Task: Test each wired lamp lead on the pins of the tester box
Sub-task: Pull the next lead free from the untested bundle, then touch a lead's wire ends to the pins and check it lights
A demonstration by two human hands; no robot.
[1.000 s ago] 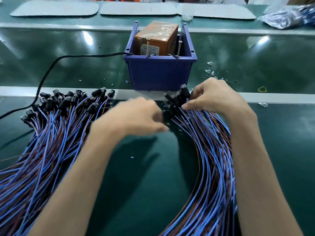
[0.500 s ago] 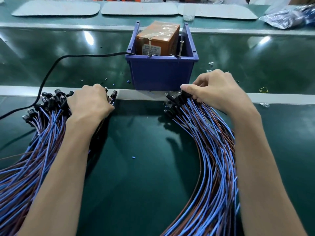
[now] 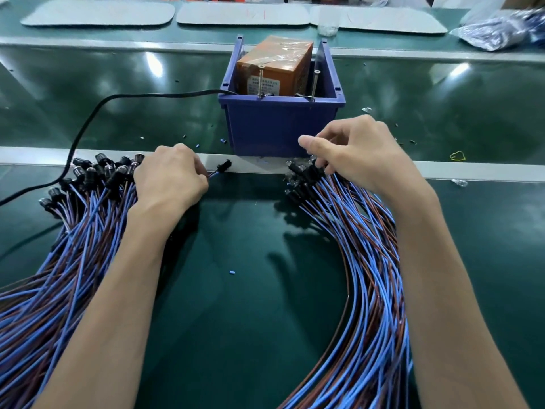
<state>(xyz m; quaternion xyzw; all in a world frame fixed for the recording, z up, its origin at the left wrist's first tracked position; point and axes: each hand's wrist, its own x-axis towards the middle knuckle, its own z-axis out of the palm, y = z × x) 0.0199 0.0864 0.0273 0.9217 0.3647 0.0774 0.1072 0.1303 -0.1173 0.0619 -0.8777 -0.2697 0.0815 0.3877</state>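
A blue bin (image 3: pixel 280 125) holds the orange tester box (image 3: pixel 274 66), with two upright metal pins (image 3: pixel 260 81) at its front rim. To the left lies a big bundle of blue and brown lamp leads (image 3: pixel 73 231) with black lamp heads. My left hand (image 3: pixel 169 178) rests at that bundle's right edge, pinching one lead whose black head (image 3: pixel 223 166) sticks out to the right. A second bundle (image 3: pixel 362 261) curves up on the right. My right hand (image 3: pixel 359 154) sits over its lamp heads, fingers curled among them, thumb raised.
A black power cable (image 3: pixel 97 113) runs from the bin off to the left. Small wire scraps and clear lamp bits dot the green bench. A yellow rubber band (image 3: pixel 457 155) lies at the right. Grey mats (image 3: pixel 241 13) and a plastic bag (image 3: pixel 498 31) sit at the back.
My left hand swung from the middle over to the left bundle and now pinches one lead there. My right hand stayed on the right bundle's heads and lifted its thumb.
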